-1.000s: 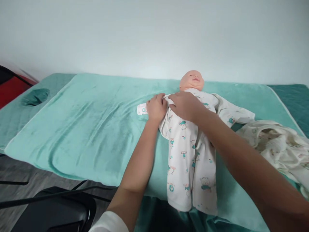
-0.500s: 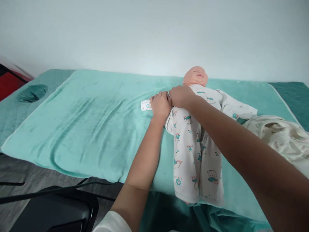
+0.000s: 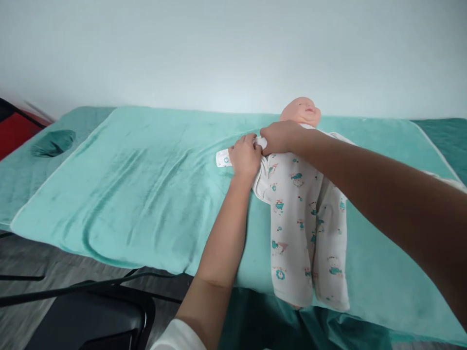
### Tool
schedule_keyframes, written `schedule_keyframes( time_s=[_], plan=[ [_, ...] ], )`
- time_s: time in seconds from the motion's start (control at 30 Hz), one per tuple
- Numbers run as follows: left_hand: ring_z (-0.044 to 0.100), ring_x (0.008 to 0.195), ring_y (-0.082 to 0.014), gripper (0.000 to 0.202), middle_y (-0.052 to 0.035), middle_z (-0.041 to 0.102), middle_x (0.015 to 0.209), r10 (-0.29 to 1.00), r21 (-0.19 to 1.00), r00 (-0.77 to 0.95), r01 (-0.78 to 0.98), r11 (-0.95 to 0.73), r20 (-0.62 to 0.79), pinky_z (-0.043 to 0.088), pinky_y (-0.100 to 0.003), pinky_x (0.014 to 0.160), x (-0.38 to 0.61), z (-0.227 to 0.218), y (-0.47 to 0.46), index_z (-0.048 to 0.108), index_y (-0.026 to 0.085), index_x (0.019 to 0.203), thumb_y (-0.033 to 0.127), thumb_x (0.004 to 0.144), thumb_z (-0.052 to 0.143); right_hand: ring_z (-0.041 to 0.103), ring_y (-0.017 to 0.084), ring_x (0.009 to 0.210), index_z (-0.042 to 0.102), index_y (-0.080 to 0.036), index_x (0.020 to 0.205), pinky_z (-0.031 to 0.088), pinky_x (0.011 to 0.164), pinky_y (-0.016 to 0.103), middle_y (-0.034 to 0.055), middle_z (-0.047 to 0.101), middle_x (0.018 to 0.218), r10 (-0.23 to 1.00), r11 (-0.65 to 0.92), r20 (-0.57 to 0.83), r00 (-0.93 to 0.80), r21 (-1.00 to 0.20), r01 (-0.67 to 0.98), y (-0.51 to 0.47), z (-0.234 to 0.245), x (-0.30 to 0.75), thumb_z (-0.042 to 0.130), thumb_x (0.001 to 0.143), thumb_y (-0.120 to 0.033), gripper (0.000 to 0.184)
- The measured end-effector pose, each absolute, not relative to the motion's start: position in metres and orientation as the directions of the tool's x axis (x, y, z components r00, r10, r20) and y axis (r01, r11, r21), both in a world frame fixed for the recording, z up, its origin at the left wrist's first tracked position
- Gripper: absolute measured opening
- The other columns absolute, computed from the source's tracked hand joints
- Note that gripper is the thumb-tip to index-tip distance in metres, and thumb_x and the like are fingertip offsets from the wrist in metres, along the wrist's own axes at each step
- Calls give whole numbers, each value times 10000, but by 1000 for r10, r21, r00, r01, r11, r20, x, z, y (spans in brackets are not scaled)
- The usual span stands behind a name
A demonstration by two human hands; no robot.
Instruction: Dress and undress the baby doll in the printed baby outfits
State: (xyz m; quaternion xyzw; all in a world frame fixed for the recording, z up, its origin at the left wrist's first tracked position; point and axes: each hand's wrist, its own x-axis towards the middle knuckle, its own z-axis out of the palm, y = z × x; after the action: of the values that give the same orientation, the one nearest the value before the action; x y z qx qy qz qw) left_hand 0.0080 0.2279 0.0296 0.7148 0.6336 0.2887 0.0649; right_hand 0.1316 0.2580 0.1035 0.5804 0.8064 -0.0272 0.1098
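Note:
A baby doll [image 3: 302,110] lies on its back on a teal towel [image 3: 146,184], dressed in a white patterned sleepsuit [image 3: 306,218]. My left hand [image 3: 245,156] is closed round the suit's left sleeve, whose cuff [image 3: 222,158] sticks out past my fingers. My right hand [image 3: 279,137] pinches the fabric at the shoulder of the same sleeve, right beside the left hand. My right forearm crosses over the doll's chest and hides its far arm.
The towel covers a darker green padded table [image 3: 51,143] against a white wall. A black chair [image 3: 91,321] stands at the lower left by the table's near edge. Something red [image 3: 12,131] sits at the far left.
My right hand slid from the doll's chest to the shoulder seam and closed on the fabric. The view shifted left, so the loose cloth on the right has dropped out of sight.

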Motion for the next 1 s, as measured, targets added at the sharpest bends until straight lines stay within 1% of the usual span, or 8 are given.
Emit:
schedule_keyframes(
  time_s=[0.13, 0.23, 0.5, 0.63, 0.73, 0.8, 0.87, 1.0],
  plan=[
    [647, 1151, -248, 350, -55, 722, 1227, 924, 531, -19, 823, -203, 382, 465, -371, 961, 5, 28, 225, 659, 251, 1203, 178, 924, 460, 651, 273, 803, 695, -226, 956, 460, 801, 420, 42, 683, 808, 939, 310, -155, -307, -3, 951, 254, 112, 146, 817, 721, -387, 310],
    [653, 1132, -241, 351, -44, 727, 1206, 910, 591, -71, 780, -204, 407, 487, -357, 950, 1, 25, 223, 673, 257, 1185, 172, 915, 466, 651, 274, 833, 728, -249, 977, 450, 823, 421, 24, 680, 814, 949, 280, -129, -289, -78, 957, 248, 120, 160, 825, 726, -356, 289],
    [670, 1114, -229, 366, -51, 741, 1174, 922, 688, -118, 702, -186, 370, 496, -333, 982, -11, 18, 211, 737, 227, 1144, 134, 887, 494, 615, 223, 860, 707, -231, 1203, 422, 808, 372, 60, 713, 1014, 948, 295, -136, -287, 40, 955, 228, 144, 196, 723, 863, -474, 418],
    [674, 1142, -232, 360, -59, 742, 1220, 962, 710, -109, 696, -107, 252, 508, -334, 982, -16, 17, 205, 732, 225, 1167, 160, 895, 504, 617, 259, 905, 714, -245, 1197, 438, 835, 403, 55, 706, 1017, 953, 295, -92, -289, 60, 954, 225, 148, 205, 719, 844, -504, 438],
    [687, 1111, -244, 349, -62, 755, 1186, 981, 698, -112, 716, -32, 160, 530, -345, 933, -19, 17, 203, 722, 238, 1152, 172, 913, 477, 622, 288, 961, 702, -279, 1232, 446, 854, 412, 52, 706, 1077, 950, 306, -71, -304, 25, 952, 223, 149, 211, 698, 857, -512, 441],
    [679, 1130, -240, 364, -59, 748, 1196, 981, 684, -117, 729, -23, 157, 532, -342, 941, -19, 17, 203, 686, 243, 1189, 152, 911, 468, 617, 296, 1016, 692, -264, 1253, 441, 876, 398, 53, 700, 1109, 949, 311, -43, -311, -10, 950, 223, 148, 214, 707, 856, -513, 468],
    [639, 1219, -229, 438, -70, 701, 1298, 969, 680, -136, 732, -44, 209, 514, -338, 1010, -19, 17, 204, 600, 232, 1312, 138, 896, 497, 617, 281, 1028, 690, -237, 1252, 427, 887, 382, 53, 697, 1086, 951, 308, -19, -309, -38, 951, 222, 146, 212, 713, 862, -498, 470],
    [518, 1374, -248, 644, -123, 548, 1487, 915, 617, -190, 783, -77, 356, 441, -380, 1137, -18, 23, 200, 402, 199, 1509, 133, 881, 530, 628, 248, 902, 704, -218, 1191, 428, 840, 383, 48, 702, 971, 948, 312, -29, -316, -87, 946, 224, 136, 196, 751, 847, -422, 403]
  ],
)
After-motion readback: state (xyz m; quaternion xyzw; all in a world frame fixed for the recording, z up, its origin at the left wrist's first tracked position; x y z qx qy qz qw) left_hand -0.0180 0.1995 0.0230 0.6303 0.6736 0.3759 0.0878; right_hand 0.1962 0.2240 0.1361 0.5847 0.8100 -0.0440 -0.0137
